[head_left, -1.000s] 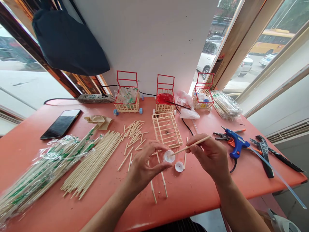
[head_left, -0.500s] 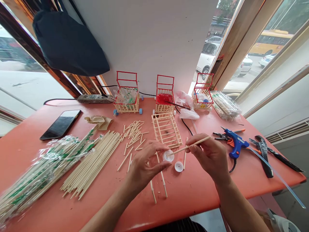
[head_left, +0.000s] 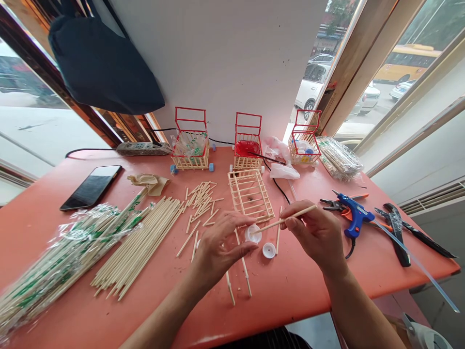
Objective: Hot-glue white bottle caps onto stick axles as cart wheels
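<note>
Between thumb and fingers, my left hand (head_left: 225, 242) pinches a white bottle cap (head_left: 253, 234), its hollow side facing up. A wooden stick (head_left: 290, 218) is gripped in my right hand (head_left: 315, 235), and its lower left end reaches into the cap. Another white cap (head_left: 269, 250) lies on the table just below and right of the held one. Under my left hand, two thin sticks with small knobs (head_left: 247, 278) lie on the tabletop, partly hidden. Beyond my hands rests a small lattice frame of glued sticks (head_left: 251, 195).
Along the wall stand three miniature stick carts (head_left: 191, 150) with red handles. A bundle of long sticks (head_left: 140, 247), short cut pieces (head_left: 201, 198) and a phone (head_left: 91, 188) lie left. At right are a blue glue gun (head_left: 358, 218), pliers (head_left: 336, 205) and cutters (head_left: 397, 232).
Almost nothing differs. Both hands keep their places, with the stick's end still in the cap.
</note>
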Demonstrator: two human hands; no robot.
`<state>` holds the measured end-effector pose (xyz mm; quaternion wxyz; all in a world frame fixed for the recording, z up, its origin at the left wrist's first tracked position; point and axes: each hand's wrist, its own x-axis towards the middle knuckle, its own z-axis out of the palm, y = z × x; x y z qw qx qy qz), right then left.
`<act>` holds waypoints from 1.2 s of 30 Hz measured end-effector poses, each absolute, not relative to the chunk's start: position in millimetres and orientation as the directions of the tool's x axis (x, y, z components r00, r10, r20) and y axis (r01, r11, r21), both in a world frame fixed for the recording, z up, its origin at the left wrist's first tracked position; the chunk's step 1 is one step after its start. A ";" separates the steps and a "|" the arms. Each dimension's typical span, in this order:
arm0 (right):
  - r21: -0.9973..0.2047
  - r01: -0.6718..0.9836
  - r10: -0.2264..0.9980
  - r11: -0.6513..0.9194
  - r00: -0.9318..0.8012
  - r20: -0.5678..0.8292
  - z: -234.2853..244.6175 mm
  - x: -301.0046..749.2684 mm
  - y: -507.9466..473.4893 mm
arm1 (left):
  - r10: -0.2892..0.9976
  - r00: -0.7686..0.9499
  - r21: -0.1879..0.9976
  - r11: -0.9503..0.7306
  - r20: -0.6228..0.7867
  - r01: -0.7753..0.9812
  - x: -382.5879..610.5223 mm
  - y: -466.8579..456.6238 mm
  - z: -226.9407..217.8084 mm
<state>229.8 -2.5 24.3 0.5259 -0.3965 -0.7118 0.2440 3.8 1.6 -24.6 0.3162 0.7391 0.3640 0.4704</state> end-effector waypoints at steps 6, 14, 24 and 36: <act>-0.760 0.319 0.821 0.566 -0.127 0.557 25.7 229.9 -3.3 | 0.863 0.274 0.833 -0.491 0.424 0.256 4.0 1.4 -27.4; -0.762 0.305 0.818 0.571 -0.134 0.559 25.6 230.2 -3.5 | 0.861 0.278 0.837 -0.491 0.426 0.240 4.4 0.0 -26.3; -0.751 0.317 0.812 0.579 -0.136 0.568 26.8 229.7 -3.5 | 0.855 0.293 0.838 -0.497 0.428 0.227 5.0 1.3 -26.2; -0.756 0.296 0.810 0.584 -0.147 0.568 23.5 232.1 -3.5 | 0.837 0.305 0.830 -0.522 0.455 0.196 4.9 1.7 -27.0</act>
